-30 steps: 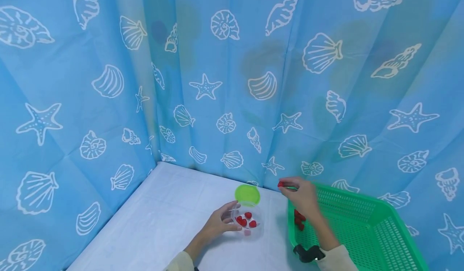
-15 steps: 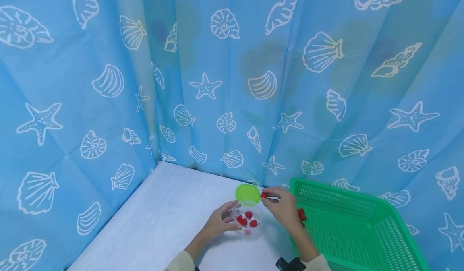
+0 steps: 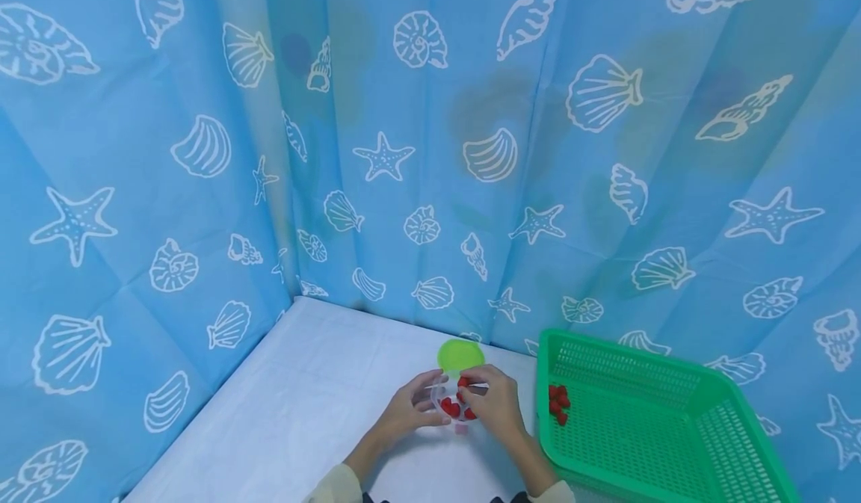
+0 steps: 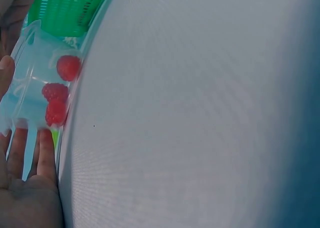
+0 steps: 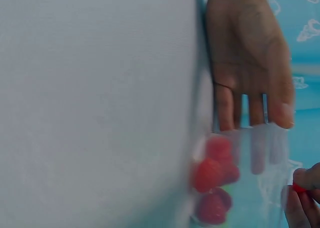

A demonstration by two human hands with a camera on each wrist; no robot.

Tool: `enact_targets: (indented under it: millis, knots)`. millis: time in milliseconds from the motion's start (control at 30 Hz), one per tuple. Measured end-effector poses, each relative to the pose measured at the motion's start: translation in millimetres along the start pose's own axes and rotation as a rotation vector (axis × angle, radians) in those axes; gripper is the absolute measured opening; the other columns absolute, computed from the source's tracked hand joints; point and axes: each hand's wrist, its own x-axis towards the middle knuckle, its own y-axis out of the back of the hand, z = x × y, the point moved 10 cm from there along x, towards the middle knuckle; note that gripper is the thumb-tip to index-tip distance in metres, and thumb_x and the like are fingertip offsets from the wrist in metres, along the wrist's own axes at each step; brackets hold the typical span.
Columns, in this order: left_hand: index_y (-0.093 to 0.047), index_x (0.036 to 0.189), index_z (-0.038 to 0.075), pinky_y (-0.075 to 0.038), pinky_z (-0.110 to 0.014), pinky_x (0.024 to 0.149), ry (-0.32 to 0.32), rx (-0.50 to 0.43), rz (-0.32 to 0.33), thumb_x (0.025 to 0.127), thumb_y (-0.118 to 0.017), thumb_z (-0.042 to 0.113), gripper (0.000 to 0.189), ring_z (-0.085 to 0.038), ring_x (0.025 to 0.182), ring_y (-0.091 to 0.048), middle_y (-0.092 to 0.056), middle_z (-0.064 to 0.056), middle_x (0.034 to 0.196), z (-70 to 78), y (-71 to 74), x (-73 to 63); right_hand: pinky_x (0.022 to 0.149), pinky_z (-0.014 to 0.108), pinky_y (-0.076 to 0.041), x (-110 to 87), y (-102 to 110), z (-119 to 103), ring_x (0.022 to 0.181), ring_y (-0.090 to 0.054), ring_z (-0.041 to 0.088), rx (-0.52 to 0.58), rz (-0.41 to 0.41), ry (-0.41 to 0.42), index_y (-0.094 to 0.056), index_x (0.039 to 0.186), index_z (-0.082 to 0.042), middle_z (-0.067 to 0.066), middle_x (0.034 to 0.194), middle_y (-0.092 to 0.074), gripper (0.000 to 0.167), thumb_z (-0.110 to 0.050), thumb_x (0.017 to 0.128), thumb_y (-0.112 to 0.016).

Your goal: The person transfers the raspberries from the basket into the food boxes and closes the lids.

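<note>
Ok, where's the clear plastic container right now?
In the head view, the clear plastic container is low, just right of centre, between the left hand and right hand, with the lime-green lid just beyond and the green basket further right.

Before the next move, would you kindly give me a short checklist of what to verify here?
1. Left hand steadying the clear container: ok, it grips the side.
2. Container upright: ok, with raspberries at its bottom.
3. Container uncovered: ok, the green lid lies behind it.
4. Right hand free to pick again: not ok, it pinches another berry, the held raspberry.
5. Held raspberry clear of those below: cannot tell, the right hand partly hides that spot.
6. More fruit in the green basket: ok, a small cluster lies near the side facing the container.
</note>
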Motion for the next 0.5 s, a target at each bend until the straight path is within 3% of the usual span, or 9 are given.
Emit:
enact_targets:
  millis: [333,500]
  knots:
    - [-0.042,0.148,0.019,-0.050,-0.038,0.096,-0.018,-0.010,-0.011,0.081,-0.081,0.023,0.077,-0.028,0.129,-0.050,-0.050,-0.001,0.144,-1.6,-0.7,0.2,0.076,0.027,-0.058,-3.3,-21,9,0.092,-0.068,0.015,-0.034,-0.075,0.015,-0.074,0.102,-0.012,-0.002,0.096,-0.066,0.023,-0.007,0.080,-0.080]
    - [-0.042,0.148,0.020,-0.050,-0.037,0.096,-0.034,-0.007,-0.016,0.081,-0.081,0.025,0.078,-0.026,0.129,-0.050,-0.050,0.000,0.144,-0.3,0.3,1.7,0.076,0.027,-0.058,-2.9,-26,6,0.090,-0.067,0.015,-0.046,-0.100,0.061,-0.074,0.102,-0.010,-0.001,0.096,-0.066,0.024,-0.006,0.079,-0.080]
